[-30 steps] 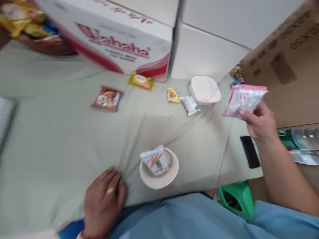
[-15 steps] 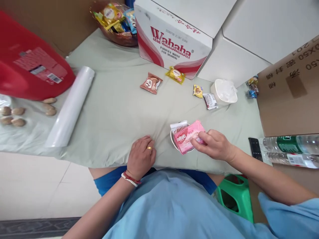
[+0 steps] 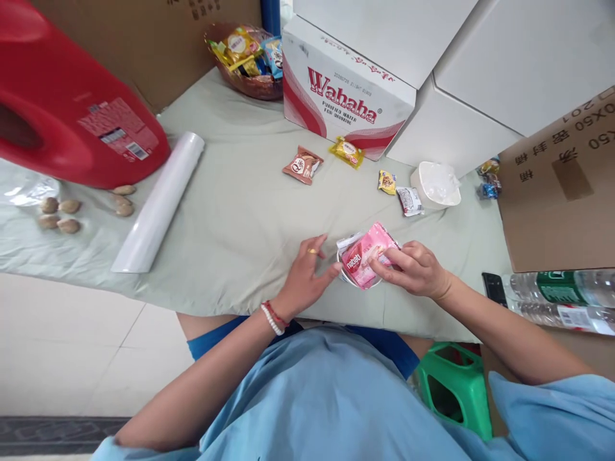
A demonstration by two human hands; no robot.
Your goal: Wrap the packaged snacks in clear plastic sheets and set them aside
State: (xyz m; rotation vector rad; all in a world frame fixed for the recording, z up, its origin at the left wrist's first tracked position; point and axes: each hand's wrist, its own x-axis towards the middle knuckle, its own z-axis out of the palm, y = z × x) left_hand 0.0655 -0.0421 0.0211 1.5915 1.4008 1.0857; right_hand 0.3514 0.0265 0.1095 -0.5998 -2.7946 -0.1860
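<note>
A pink Nabati wafer packet [image 3: 361,257] leans in a small white cup [image 3: 344,278] near the table's front edge. My right hand [image 3: 414,267] grips the packet's right side, fingers bent over it. A whitish packet [image 3: 349,241] shows behind it at the cup's rim. To the left of the cup, my left hand [image 3: 307,275] is open, thumb and forefinger spread, with the thumb close to the rim. I cannot tell whether the thumb touches it. The cup's inside is mostly hidden.
Beyond lie a brown snack packet [image 3: 303,165], yellow packets [image 3: 346,152] and a white tub [image 3: 436,186]. A Wahaha carton [image 3: 343,96] and snack bowl [image 3: 250,83] stand at the back. Leftward are a plastic roll [image 3: 158,205], a red jug [image 3: 115,121] and several nuts [image 3: 68,225].
My left hand has lifted from the table edge, moved right and opened beside the cup. The pink packet sits slightly higher and more tilted, with my right hand still on it. The view has shifted slightly.
</note>
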